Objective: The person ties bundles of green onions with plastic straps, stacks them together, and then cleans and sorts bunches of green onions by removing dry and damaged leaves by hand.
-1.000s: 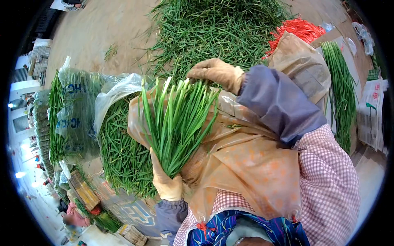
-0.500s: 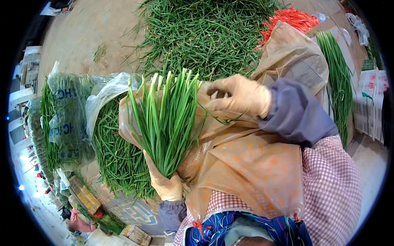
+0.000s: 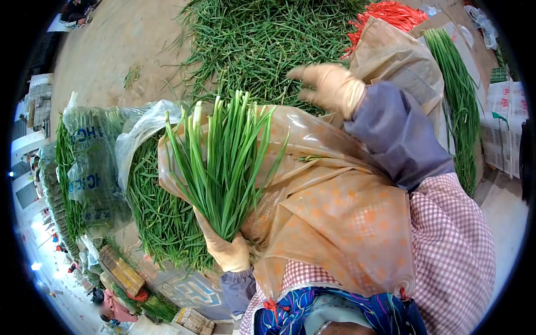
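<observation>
My left hand (image 3: 230, 254), in a pale glove, is wrapped round the lower leafy end of a bunch of garlic chives (image 3: 220, 167). Its pale stem ends point up and away from me, fanned out over the plastic apron (image 3: 340, 223) on my lap. To the right and farther off, my right hand (image 3: 329, 86), also gloved, is raised near the edge of a big loose heap of green leaves (image 3: 268, 50). Its fingers are apart and slightly smeared by motion, with nothing visible in them.
More chives lie in an open plastic bag (image 3: 162, 206) at my left, beside a printed clear bag (image 3: 92, 162) of greens. At right are red ties (image 3: 391, 17), a long chive bundle (image 3: 455, 84) and a white woven-looking package (image 3: 504, 128). A person in pink (image 3: 114, 307) is far left.
My right hand has moved up and away from the bunch, toward the heap, and its fingers have spread. The left hand still grips the bunch, whose stems have shifted slightly left.
</observation>
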`<state>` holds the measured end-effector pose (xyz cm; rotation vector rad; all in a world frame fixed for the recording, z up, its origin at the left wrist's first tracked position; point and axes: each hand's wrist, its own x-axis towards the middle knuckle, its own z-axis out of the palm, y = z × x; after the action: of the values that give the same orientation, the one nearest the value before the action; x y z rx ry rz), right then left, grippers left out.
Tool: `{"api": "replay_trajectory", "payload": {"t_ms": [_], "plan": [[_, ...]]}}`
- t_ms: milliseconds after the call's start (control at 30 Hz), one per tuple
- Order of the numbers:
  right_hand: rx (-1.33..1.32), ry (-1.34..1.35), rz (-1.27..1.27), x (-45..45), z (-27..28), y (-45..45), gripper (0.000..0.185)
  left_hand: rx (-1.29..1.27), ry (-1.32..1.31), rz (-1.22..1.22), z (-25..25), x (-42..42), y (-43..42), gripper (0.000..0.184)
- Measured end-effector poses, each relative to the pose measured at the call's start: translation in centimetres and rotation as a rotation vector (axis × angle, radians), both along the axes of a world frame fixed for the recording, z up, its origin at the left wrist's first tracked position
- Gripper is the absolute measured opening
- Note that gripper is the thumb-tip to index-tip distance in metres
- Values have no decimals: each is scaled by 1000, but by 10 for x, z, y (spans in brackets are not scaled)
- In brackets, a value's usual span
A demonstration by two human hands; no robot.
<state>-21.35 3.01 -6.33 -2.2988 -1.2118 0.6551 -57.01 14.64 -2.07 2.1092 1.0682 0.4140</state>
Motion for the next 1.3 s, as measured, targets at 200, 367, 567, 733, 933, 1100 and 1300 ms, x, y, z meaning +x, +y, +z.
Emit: {"api": "replay_trajectory", "payload": {"t_ms": [200, 367, 567, 733, 933, 1100, 1300], "plan": [[365, 230, 347, -59, -17, 10, 29, -2, 7, 17, 3, 0, -3, 93], [271, 412, 196, -60, -18, 15, 20, 58, 140, 37, 10, 1, -10, 100], [562, 1797, -54, -66, -18, 22, 58, 101, 252, 28, 21, -1, -17, 103], [757, 2100, -180, -95, -12, 43, 50, 169, 324, -51, 28, -4, -30, 104], [659, 1958, -159, -105, -8, 74, 58, 13, 371, -252, 39, -19, -30, 106], [649, 1867, -115, -101, 2, 78, 58, -454, 178, -256, 84, -27, 26, 90], [689, 1979, -67, -103, -9, 79, 91, 534, 188, -199, 68, 37, 90, 87]]}}
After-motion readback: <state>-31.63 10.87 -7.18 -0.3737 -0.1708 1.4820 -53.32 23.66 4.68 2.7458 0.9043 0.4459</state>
